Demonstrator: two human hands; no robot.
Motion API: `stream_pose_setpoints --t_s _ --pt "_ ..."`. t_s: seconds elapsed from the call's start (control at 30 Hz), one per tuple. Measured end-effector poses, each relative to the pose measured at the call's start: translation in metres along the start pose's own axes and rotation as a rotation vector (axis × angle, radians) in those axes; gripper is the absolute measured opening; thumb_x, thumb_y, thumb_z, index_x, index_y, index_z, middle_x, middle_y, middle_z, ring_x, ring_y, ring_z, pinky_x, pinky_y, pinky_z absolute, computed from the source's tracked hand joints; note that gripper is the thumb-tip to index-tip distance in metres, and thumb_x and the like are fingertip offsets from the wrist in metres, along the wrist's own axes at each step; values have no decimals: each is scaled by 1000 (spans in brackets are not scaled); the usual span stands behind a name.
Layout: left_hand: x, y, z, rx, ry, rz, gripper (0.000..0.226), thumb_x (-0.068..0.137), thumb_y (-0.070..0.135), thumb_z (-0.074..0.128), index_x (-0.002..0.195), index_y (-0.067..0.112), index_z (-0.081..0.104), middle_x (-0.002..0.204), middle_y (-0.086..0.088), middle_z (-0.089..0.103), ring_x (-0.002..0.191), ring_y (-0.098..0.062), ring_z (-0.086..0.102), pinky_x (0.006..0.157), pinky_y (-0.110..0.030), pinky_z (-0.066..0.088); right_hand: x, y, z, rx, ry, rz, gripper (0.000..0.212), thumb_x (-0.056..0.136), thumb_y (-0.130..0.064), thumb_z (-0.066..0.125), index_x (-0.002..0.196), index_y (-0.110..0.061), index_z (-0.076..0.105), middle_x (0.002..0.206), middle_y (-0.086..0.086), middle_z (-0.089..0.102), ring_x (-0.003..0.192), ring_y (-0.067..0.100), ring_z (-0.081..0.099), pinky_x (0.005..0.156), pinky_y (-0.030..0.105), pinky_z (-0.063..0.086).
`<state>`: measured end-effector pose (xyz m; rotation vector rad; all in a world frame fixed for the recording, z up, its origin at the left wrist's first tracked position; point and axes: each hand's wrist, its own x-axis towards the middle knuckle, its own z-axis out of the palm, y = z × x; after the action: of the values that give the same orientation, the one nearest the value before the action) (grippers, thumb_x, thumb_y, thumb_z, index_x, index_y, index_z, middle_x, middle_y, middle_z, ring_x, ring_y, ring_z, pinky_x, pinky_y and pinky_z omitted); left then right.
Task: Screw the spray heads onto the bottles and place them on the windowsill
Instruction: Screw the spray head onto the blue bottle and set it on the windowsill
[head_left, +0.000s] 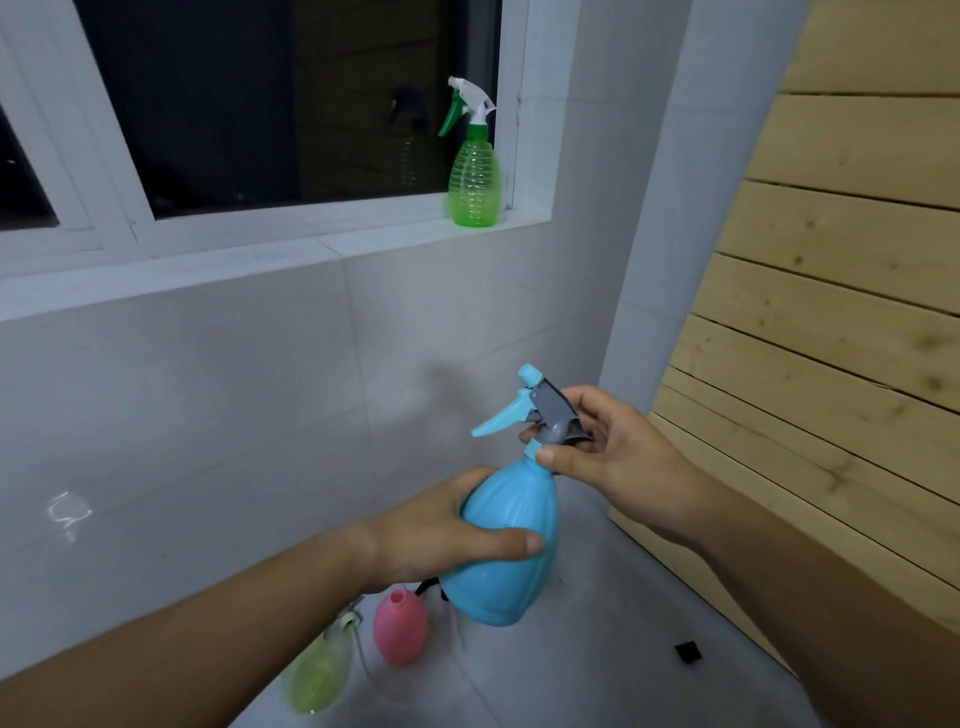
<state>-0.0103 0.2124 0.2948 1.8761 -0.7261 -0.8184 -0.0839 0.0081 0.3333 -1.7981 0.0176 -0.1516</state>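
My left hand (441, 530) wraps around the belly of a light blue bottle (506, 566), held tilted in the air. A blue and grey spray head (540, 410) sits on its neck, and my right hand (613, 457) pinches the collar of that head. A green bottle (474, 176) with a white and green spray head stands upright at the right end of the white windowsill (260, 254). On the floor below lie a pink bottle (400, 626) with an open neck and a yellow-green bottle (317, 675), partly hidden by my left forearm.
A pale tiled wall (234, 405) runs below the sill. A slatted wooden panel (831, 338) stands close on the right. A small black piece (688, 651) lies on the grey floor. A thin tube trails beside the yellow-green bottle.
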Motion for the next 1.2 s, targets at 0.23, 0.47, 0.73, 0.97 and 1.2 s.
stream_pose_setpoints --t_s 0.23,0.47,0.73,0.97,1.2 --pt "3 1 -6 59 -40 -27 60 68 55 85 123 44 63 115 9 78 105 -12 77 97 -44 63 -1 -1 -7 -107 -94 18 35 88 -6 69 119 -18 58 113 -8 74 108 8 69 91 19 54" --pt "7 4 -3 -52 -27 -36 69 67 56 84 130 40 63 121 2 78 110 -19 77 102 -50 60 5 2 -4 -9 -5 -31 37 87 -4 69 119 -20 59 111 -2 75 107 10 70 92 21 55" --pt "7 4 -2 45 7 -48 63 62 60 84 120 44 64 114 7 78 102 -14 78 95 -46 63 6 10 -1 -126 13 -46 33 85 -15 73 113 -28 60 109 0 73 107 18 68 95 31 54" --pt "7 6 3 52 41 -49 62 63 61 85 119 46 63 113 11 78 101 -10 77 95 -41 64 6 13 10 -152 96 -32 25 88 -26 70 109 -21 57 94 -4 67 77 -7 64 67 9 50" --pt "4 7 5 -67 -3 -60 64 72 63 78 129 42 56 121 7 75 105 -9 77 88 -33 64 7 14 9 117 67 75 18 87 -33 71 98 -19 72 84 -5 77 85 10 74 77 24 59"
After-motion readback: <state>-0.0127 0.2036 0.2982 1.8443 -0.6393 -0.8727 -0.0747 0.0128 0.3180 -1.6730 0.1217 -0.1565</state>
